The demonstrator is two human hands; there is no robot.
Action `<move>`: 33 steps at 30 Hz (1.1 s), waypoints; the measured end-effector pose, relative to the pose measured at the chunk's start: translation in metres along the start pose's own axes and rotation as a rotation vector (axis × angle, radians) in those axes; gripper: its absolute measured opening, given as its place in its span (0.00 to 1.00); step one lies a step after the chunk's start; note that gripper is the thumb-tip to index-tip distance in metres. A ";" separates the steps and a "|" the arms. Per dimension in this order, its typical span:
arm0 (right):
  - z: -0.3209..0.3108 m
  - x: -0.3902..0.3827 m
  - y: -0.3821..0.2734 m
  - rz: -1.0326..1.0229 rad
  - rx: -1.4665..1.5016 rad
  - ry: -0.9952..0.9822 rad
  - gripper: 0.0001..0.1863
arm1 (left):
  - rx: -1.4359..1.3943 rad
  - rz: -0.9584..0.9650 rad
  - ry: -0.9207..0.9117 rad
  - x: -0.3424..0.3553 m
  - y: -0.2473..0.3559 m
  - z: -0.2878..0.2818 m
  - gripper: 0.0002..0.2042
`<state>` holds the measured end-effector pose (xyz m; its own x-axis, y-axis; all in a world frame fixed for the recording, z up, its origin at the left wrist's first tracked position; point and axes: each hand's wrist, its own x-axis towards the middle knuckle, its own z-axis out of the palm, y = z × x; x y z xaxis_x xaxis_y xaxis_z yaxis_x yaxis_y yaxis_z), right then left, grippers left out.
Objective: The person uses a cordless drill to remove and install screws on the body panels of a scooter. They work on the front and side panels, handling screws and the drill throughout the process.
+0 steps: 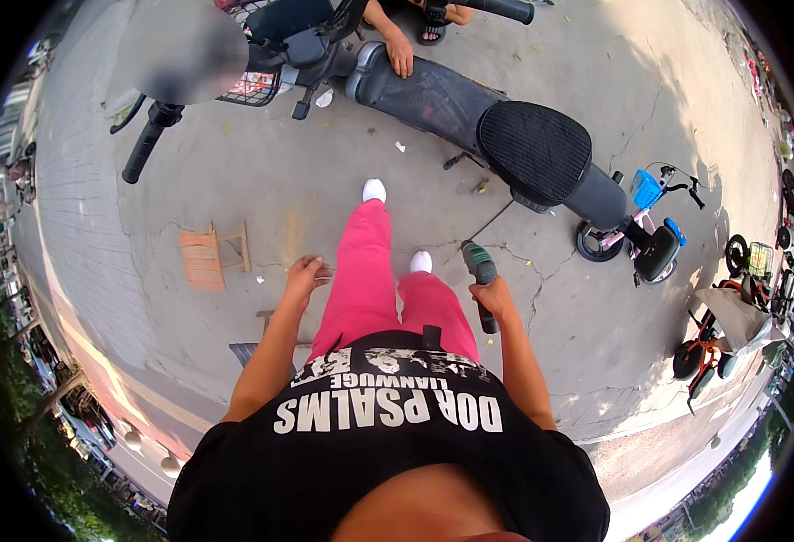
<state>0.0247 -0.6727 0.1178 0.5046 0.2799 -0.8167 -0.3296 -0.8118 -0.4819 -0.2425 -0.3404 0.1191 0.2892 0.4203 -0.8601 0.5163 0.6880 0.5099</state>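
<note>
My right hand (494, 296) is closed around the grip of a green and black cordless drill (479, 263). A long thin bit (492, 222) reaches from it toward the underside of an electric scooter (446, 101); I cannot tell whether its tip touches. My left hand (305, 276) hangs beside my pink trouser leg with fingers curled together. Something thin and pale seems to be at its fingertips, too small to name. The scooter lies across the view, handlebar to the left, black mesh-covered seat (534, 152) to the right. Another person's hand (400, 56) rests on its body.
A small wooden folding stool (203, 257) stands on the concrete at left. Beyond the scooter's rear is a child's bicycle with a blue basket (646, 190). More bikes, one with an orange frame (705, 348), are at far right. Litter (400, 146) dots the ground.
</note>
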 end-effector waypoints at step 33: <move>0.126 0.149 -0.040 0.331 0.794 0.024 0.12 | 0.217 0.176 0.086 0.548 0.224 0.302 0.15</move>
<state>0.0122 -0.5341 -0.0249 0.2982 0.0737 -0.9517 -0.9188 -0.2480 -0.3071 0.2745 -0.1346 -0.2434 0.3246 0.5771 -0.7494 0.6276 0.4614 0.6271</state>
